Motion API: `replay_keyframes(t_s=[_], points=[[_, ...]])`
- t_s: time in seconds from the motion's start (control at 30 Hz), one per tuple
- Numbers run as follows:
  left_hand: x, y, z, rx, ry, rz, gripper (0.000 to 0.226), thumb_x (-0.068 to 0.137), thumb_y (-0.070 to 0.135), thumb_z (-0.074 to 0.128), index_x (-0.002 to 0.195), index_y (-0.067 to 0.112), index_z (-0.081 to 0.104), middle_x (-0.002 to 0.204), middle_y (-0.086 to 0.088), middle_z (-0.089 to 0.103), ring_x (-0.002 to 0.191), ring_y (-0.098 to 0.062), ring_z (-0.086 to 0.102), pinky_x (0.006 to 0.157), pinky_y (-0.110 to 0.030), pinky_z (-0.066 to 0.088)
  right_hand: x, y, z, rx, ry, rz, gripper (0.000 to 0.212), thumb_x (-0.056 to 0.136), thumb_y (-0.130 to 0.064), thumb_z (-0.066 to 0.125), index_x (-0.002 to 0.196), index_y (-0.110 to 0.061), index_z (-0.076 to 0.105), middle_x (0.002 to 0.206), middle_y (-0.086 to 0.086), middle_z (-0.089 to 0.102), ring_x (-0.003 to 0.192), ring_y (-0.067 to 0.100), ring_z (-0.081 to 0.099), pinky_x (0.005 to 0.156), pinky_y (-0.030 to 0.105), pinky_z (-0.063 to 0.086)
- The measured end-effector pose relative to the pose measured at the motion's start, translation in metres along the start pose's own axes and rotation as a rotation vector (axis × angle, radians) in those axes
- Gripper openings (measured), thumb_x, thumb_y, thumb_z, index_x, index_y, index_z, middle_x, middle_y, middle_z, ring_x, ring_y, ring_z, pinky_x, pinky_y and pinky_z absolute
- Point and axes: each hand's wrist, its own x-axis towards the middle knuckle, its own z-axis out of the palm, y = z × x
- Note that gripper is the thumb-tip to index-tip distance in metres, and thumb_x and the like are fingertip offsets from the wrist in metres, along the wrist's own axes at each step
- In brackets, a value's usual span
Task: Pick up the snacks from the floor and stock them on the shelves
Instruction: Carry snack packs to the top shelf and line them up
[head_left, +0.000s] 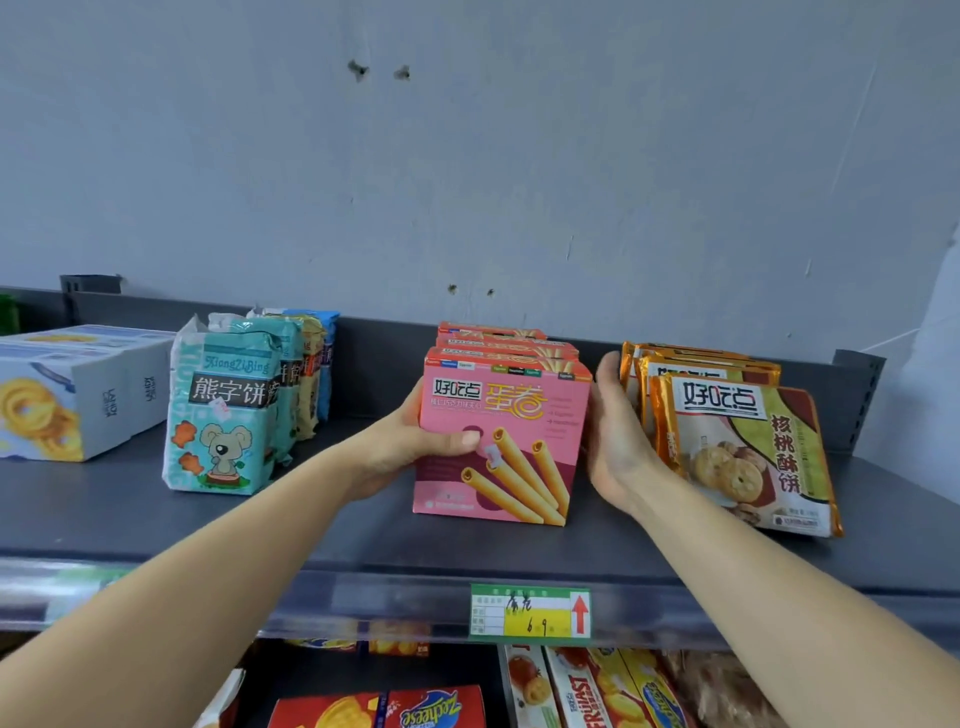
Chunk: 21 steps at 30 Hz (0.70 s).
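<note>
A pink egg-roll box (524, 415) stands upright at the front of a row of like boxes on the dark grey top shelf (363, 540). My left hand (410, 441) grips its left side, thumb across the front face. My right hand (618, 431) lies flat and straight against the box's right side, between it and the orange walnut-cookie packs (748, 441).
Teal bear-biscuit bags (223, 410) stand left of the pink boxes, and white cookie boxes (78, 389) lie at the far left. A price tag (530, 610) hangs on the shelf's front rail. The lower shelf holds red and yellow snack boxes (587, 691).
</note>
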Motion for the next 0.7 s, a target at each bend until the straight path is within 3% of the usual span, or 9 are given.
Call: replay_keyframes(t_s=[0.1, 0.17, 0.27, 0.4, 0.47, 0.53, 0.6, 0.63, 0.7], points=[[0.004, -0.007, -0.007, 0.040, -0.041, -0.030, 0.101, 0.056, 0.025, 0.090, 0.140, 0.030, 0.034, 0.125, -0.002, 0.065, 0.115, -0.019, 0.062, 0.098, -0.037, 0.049, 0.009, -0.004, 0.005, 0.114, 0.092, 0.033, 0.059, 0.086, -0.077, 0.022, 0.097, -0.039, 0.065, 0.108, 0.000, 0.072, 0.105, 0.019, 0.064, 0.103, 0.043, 0.041], [0.008, -0.011, -0.011, 0.075, -0.057, -0.053, 0.098, 0.061, 0.009, 0.085, 0.142, 0.027, 0.032, 0.124, -0.003, 0.065, 0.115, -0.019, 0.062, 0.101, -0.040, 0.049, 0.017, 0.000, 0.006, 0.149, 0.091, 0.067, 0.065, 0.088, -0.075, 0.019, 0.093, -0.032, 0.067, 0.101, 0.004, 0.075, 0.092, 0.021, 0.069, 0.086, 0.040, 0.051], [0.012, -0.017, -0.012, 0.060, -0.053, -0.068, 0.096, 0.062, 0.000, 0.081, 0.141, 0.026, 0.034, 0.121, -0.005, 0.067, 0.113, -0.021, 0.064, 0.093, -0.036, 0.053, 0.024, 0.004, 0.012, 0.201, 0.053, 0.131, 0.073, 0.085, -0.078, 0.022, 0.099, -0.024, 0.069, 0.098, 0.008, 0.074, 0.092, 0.027, 0.069, 0.077, 0.041, 0.052], [0.016, -0.018, -0.012, 0.040, 0.039, -0.059, 0.092, 0.064, -0.002, 0.083, 0.139, 0.024, 0.035, 0.117, -0.006, 0.068, 0.108, -0.021, 0.066, 0.092, -0.041, 0.055, 0.032, 0.008, 0.016, 0.239, 0.026, 0.139, 0.071, 0.086, -0.076, 0.021, 0.101, -0.023, 0.066, 0.091, 0.007, 0.075, 0.089, 0.027, 0.069, 0.072, 0.040, 0.052], [0.015, -0.018, -0.013, 0.026, 0.020, -0.044, 0.094, 0.061, 0.012, 0.086, 0.140, 0.024, 0.036, 0.119, -0.004, 0.068, 0.109, -0.020, 0.065, 0.092, -0.038, 0.055, 0.035, 0.009, 0.016, 0.257, 0.038, 0.134, 0.070, 0.088, -0.075, 0.021, 0.099, -0.023, 0.066, 0.086, 0.005, 0.076, 0.087, 0.026, 0.069, 0.071, 0.040, 0.052], [0.012, -0.013, -0.014, -0.087, -0.016, -0.039, 0.091, 0.060, 0.045, 0.086, 0.137, 0.028, 0.041, 0.126, -0.002, 0.065, 0.116, -0.022, 0.062, 0.096, -0.039, 0.051, 0.037, 0.011, 0.014, 0.260, 0.031, 0.132, 0.071, 0.087, -0.076, 0.021, 0.100, -0.022, 0.066, 0.091, 0.007, 0.075, 0.089, 0.027, 0.069, 0.075, 0.041, 0.053], [0.016, -0.009, -0.019, -0.258, 0.010, -0.063, 0.083, 0.064, 0.078, 0.060, 0.132, 0.031, 0.051, 0.133, -0.003, 0.061, 0.122, -0.026, 0.058, 0.103, -0.047, 0.043, 0.041, 0.011, 0.012, 0.266, 0.040, 0.133, 0.074, 0.085, -0.078, 0.021, 0.099, -0.021, 0.067, 0.093, 0.008, 0.075, 0.087, 0.027, 0.070, 0.077, 0.042, 0.052], [0.022, -0.008, -0.025, -0.335, 0.052, -0.116, 0.092, 0.062, 0.088, 0.048, 0.136, 0.033, 0.049, 0.140, -0.003, 0.055, 0.126, -0.028, 0.054, 0.107, -0.052, 0.037, 0.042, 0.011, 0.010, 0.275, 0.029, 0.137, 0.075, 0.085, -0.078, 0.021, 0.097, -0.020, 0.067, 0.089, 0.008, 0.075, 0.082, 0.026, 0.071, 0.075, 0.041, 0.052], [0.035, -0.009, -0.033, -0.403, 0.144, -0.217, 0.118, 0.044, 0.098, 0.047, 0.147, 0.042, 0.029, 0.153, -0.002, 0.038, 0.134, -0.030, 0.046, 0.111, -0.060, 0.027, 0.048, 0.013, 0.008, 0.274, 0.021, 0.159, 0.076, 0.086, -0.078, 0.018, 0.096, -0.020, 0.066, 0.081, 0.007, 0.076, 0.072, 0.023, 0.073, 0.071, 0.038, 0.050]])
